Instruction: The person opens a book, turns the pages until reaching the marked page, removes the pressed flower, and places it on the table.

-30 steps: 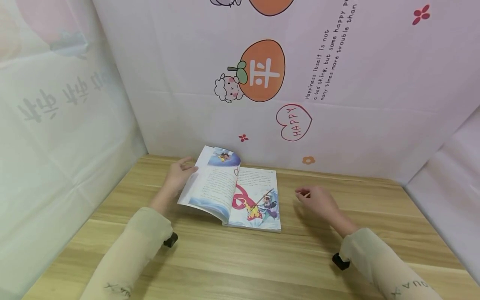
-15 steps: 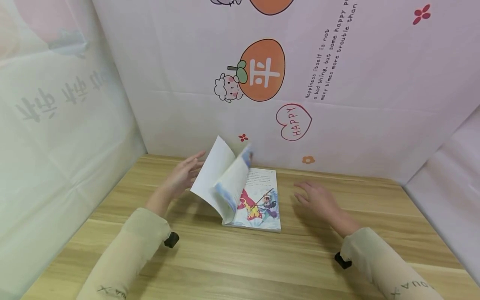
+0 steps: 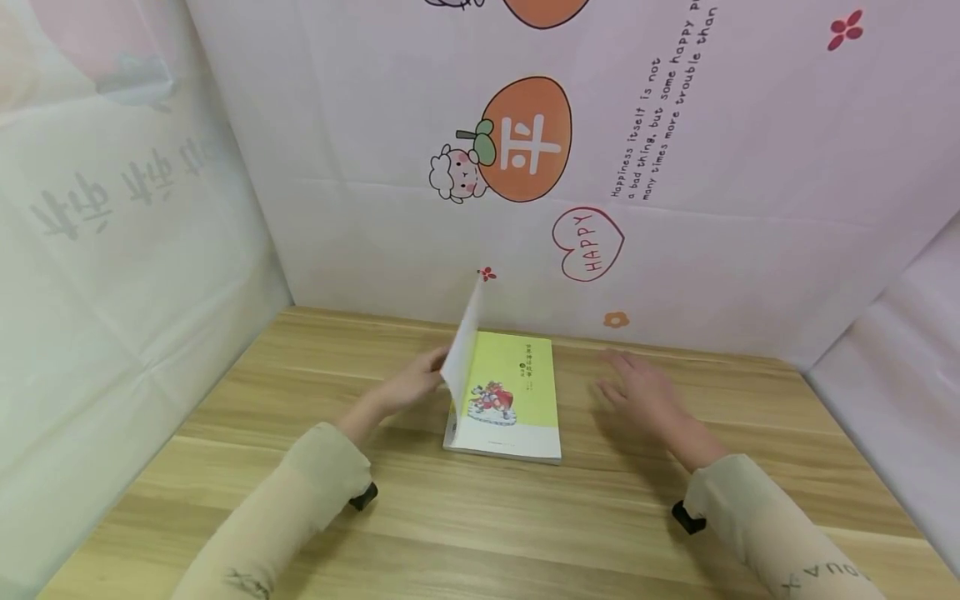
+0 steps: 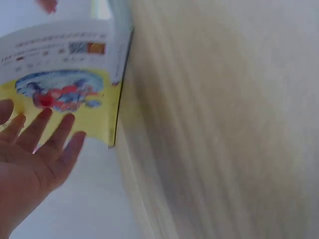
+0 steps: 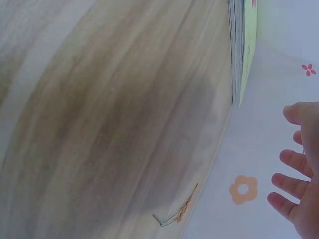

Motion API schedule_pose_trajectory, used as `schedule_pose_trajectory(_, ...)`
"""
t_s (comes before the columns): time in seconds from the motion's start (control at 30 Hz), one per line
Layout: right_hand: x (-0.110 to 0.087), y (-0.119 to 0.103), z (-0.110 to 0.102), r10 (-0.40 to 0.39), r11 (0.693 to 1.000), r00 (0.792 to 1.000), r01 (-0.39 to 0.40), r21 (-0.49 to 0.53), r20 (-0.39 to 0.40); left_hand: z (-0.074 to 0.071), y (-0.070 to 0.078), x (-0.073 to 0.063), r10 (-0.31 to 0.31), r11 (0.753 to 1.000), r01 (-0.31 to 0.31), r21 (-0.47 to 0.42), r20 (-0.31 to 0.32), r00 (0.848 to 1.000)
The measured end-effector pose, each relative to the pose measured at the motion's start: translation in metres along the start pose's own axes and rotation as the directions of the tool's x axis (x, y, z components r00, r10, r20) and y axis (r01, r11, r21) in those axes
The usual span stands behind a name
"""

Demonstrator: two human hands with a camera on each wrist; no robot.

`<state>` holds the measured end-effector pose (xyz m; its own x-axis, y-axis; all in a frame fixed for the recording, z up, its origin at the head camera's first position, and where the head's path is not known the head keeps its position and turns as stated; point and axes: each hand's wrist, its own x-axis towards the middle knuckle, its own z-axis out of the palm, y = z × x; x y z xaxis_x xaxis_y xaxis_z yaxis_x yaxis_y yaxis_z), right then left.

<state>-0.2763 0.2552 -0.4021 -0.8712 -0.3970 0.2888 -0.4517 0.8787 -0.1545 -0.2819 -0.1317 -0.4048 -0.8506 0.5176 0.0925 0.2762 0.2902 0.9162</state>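
Observation:
A paperback book [image 3: 517,400] lies on the wooden table, a yellow and white page with a small red figure facing up. Its front cover [image 3: 468,350] stands nearly upright along the left side. Behind that cover is my left hand [image 3: 411,383], fingertips partly hidden in the head view. From the left wrist, the cover's outer face [image 4: 65,59] shows a picture and a square code, with the spread fingers of my left hand [image 4: 37,164] right at it. My right hand [image 3: 639,398] hovers right of the book, fingers loosely extended, holding nothing.
The wooden table [image 3: 487,533] meets a white printed sheet [image 3: 375,242] hung behind the book. More sheeting [image 3: 135,292] hangs at the left and at the right [image 3: 892,333]. A thin green and brown mark [image 5: 172,216] shows near the table edge in the right wrist view.
The raised pages have fallen to the right, covering the illustrated page with the yellow one. The cover has swung upright as my left hand moved right. My right hand's fingers have straightened.

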Motion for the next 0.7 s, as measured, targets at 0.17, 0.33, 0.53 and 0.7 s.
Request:
schedule_pose_trajectory(0.17, 0.0, 0.0, 0.0, -0.005, 1.0, 1.0, 0.005, -0.009, -0.012, 0.02, 0.001, 0.005, -0.055, 0.963, 0.028, 0.269, 0.091, 0.994)
schedule_pose_trajectory(0.33, 0.0, -0.002, 0.0, -0.003, 1.0, 1.0, 0.003, -0.028, -0.012, 0.035, 0.002, 0.005, -0.153, 0.873, 0.052, 0.486, 0.17, 0.973)
schedule_pose_trajectory(0.53, 0.0, -0.005, 0.002, -0.002, 0.999, 1.0, 0.002, -0.038, -0.007, 0.045, 0.005, 0.003, -0.255, 0.703, 0.041, 0.71, 0.199, 0.946)
schedule_pose_trajectory(0.7, 0.0, -0.005, 0.002, -0.005, 1.0, 1.0, 0.005, -0.024, -0.004, 0.048, 0.006, 0.003, -0.294, 0.66, 0.049, 0.75, 0.198, 0.935)
